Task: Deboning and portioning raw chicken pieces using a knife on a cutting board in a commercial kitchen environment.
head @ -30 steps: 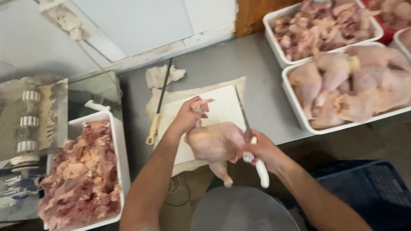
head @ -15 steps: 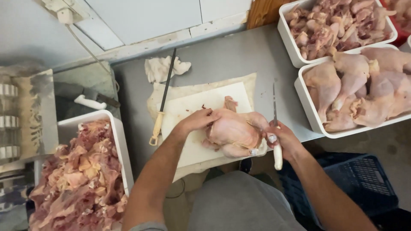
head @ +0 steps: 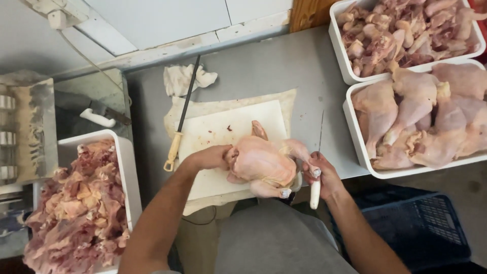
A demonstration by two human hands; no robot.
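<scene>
Whole chicken [head: 264, 165] gripped over a white cutting board [head: 223, 134].
Left hand [head: 209, 157] clasps its side; right hand [head: 324, 177], fist closed, holds a white-handled knife [head: 315, 189] just beside it.

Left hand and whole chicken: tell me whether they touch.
Touching. The head view shows the left hand pressed against the whole chicken on the cutting board, with no gap between them.
</scene>
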